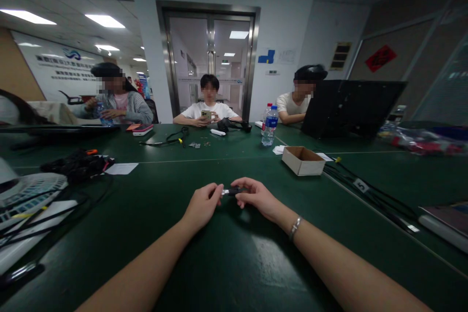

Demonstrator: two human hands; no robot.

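Between my hands, just above the green table (153,214), is a small black and silver pen-like object (231,191), lying roughly level. My left hand (203,204) pinches its silver end with thumb and fingers. The fingers of my right hand (258,197) are closed around its dark end and cover part of it. The object's exact kind is too small to tell. A metal bracelet is on my right wrist.
An open cardboard box (303,161) stands ahead to the right, near black cables (369,195). Two bottles (269,129) are farther back. At the left are a white fan (32,195) and tangled black straps (76,165). Three people sit across the table; a monitor (351,107) stands right.
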